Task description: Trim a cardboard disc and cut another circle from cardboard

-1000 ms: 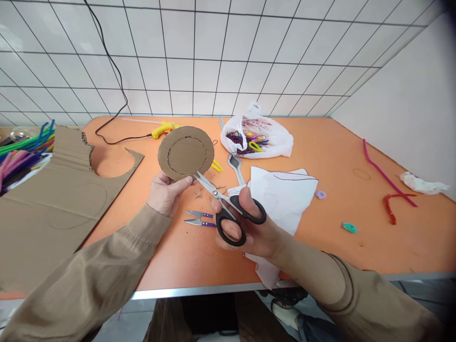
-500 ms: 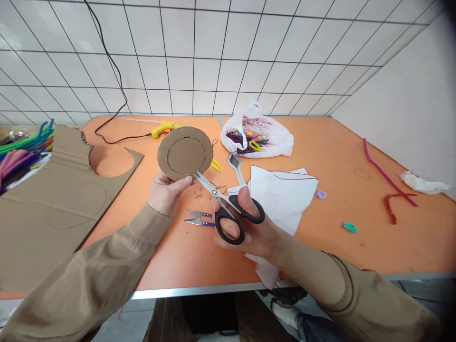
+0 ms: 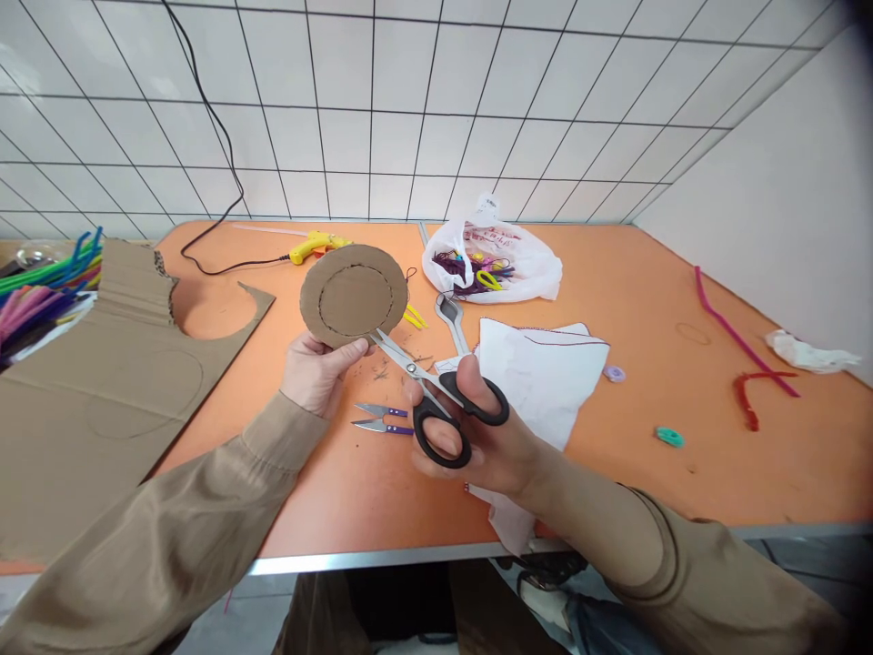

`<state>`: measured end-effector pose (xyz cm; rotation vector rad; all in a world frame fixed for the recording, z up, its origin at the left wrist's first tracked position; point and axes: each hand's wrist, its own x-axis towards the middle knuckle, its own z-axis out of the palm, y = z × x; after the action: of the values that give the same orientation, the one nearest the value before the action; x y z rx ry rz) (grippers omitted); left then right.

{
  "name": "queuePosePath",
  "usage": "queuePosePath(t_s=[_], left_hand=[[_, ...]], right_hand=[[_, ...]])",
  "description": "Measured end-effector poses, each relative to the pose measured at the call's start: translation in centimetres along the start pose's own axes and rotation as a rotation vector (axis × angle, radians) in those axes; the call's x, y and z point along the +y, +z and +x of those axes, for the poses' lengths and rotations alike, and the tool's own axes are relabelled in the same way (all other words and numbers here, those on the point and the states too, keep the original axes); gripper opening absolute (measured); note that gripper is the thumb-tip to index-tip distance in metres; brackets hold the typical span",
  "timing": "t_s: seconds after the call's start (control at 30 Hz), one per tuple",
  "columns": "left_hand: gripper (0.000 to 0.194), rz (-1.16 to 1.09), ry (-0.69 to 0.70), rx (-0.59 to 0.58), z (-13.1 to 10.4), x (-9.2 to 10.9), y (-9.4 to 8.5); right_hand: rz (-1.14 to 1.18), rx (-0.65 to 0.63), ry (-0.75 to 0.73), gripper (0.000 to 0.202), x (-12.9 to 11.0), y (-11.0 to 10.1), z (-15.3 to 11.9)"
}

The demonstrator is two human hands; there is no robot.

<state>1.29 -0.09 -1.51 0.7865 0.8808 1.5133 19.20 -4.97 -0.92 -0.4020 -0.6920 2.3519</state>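
My left hand (image 3: 319,371) pinches the lower edge of a round cardboard disc (image 3: 355,296), thumb in front. A smaller circle with a rough, cut-looking line shows inside its rim. My right hand (image 3: 487,437) is closed on black-handled scissors (image 3: 413,368), fingers through the loops. The scissor tips touch the disc's lower edge, just right of my left thumb; how far the blades are apart is hard to make out there. Thread snips (image 3: 382,418) with purple handles lie on the table below the disc, partly behind my right hand.
A large cardboard sheet (image 3: 61,437) with a round cutout covers the left side. Behind the disc lies a yellow glue gun (image 3: 317,246). White cloth (image 3: 538,373), a plastic bag of yarn (image 3: 525,264), grey-handled scissors (image 3: 450,318) and pipe cleaners (image 3: 737,323) lie about on the orange table (image 3: 614,464).
Almost nothing differs. The disc has dipped very slightly, and the scissor handles in my right hand have shifted a touch to the right.
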Motion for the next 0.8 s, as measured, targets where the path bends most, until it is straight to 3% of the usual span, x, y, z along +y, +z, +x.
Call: queuePosePath(t_s=[0.2,0.8], left_hand=[[0.026,-0.01,-0.024,-0.007,-0.05,0.06,0.15],[0.025,0.041,0.059,0.02,-0.09,-0.45,-0.08]], right_hand=[[0.115,-0.079,-0.003,0.054,-0.13,-0.07,0.06],[-0.033,0.044,-0.009,0.049,-0.11,0.63,-0.03]])
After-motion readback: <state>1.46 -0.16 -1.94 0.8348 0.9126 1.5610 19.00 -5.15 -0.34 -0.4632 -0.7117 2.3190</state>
